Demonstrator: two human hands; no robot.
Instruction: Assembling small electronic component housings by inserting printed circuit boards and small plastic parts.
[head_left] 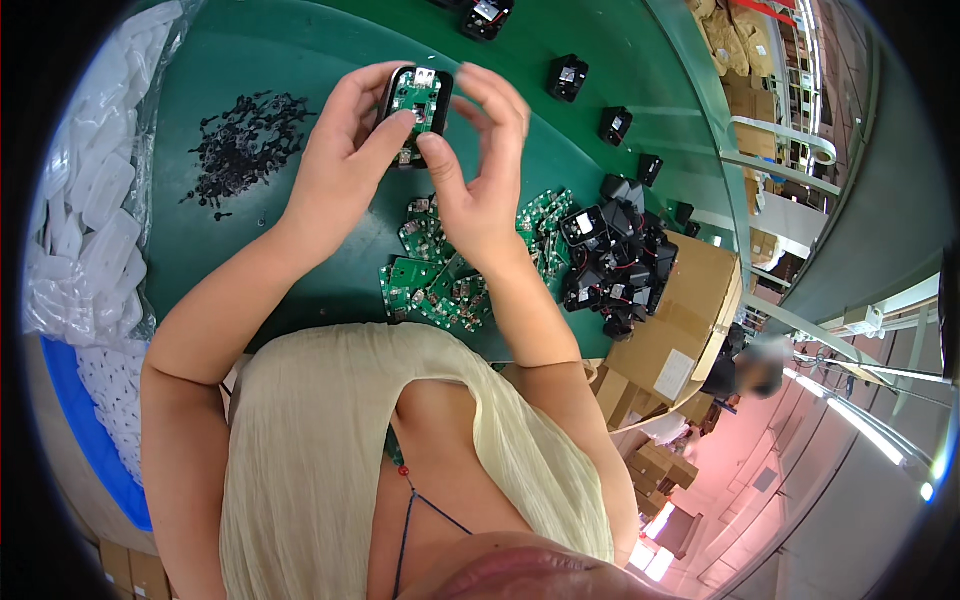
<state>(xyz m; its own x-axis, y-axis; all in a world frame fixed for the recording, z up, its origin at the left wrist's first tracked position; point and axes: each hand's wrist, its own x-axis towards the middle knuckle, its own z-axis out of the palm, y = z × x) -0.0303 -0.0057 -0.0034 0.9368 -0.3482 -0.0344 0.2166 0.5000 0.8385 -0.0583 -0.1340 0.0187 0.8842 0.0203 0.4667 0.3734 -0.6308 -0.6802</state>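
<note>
My left hand (340,165) grips a small black plastic case (446,98), its thumb pressing on the green circuit board (405,97) seated inside. A silver double port shows at the board's far end. Beside the case's right edge is my right hand (485,185), fingers apart and slightly blurred, its thumb close to the board's lower part. Whether that thumb touches the board I cannot tell. Just below my hands lies a heap of loose green circuit boards (420,290), partly hidden by my right wrist.
Small black parts (250,145) are scattered on the green table (300,50) at left, near bagged translucent covers (105,190). A blue bin (75,410) holds white pieces. Black cases (625,250) pile up at right beside a cardboard box (680,300); others line the green belt (655,75).
</note>
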